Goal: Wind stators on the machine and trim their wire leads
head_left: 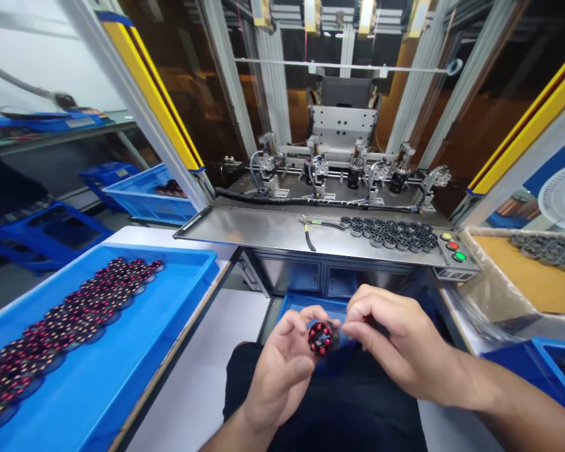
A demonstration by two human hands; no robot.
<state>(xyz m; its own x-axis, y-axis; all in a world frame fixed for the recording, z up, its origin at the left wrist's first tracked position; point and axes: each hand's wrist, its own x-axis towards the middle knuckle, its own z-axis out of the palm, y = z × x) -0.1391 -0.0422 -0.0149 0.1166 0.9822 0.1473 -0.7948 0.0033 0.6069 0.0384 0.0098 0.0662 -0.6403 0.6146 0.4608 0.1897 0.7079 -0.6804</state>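
Note:
A small round motor stator point(321, 339), black with red windings, is gripped between the fingers and thumb of my left hand point(282, 364). Its open face is turned towards me, above my lap. Close by its right side, my right hand point(395, 339) has thumb and forefinger pinched together. Whatever that pinch holds, perhaps something very thin, is too small to make out. Ahead on the metal ledge lie cutting pliers point(311, 233) with black handles, beside rows of dark unwound stator cores point(395, 233).
On the left stands a blue tray point(169, 301) with many red-wound stators point(75, 314). The winding machine point(334, 172) rises behind the ledge, between yellow side guards point(150, 88). Coloured push buttons point(452, 246) sit at the ledge's right end, near a box of cores point(513, 301).

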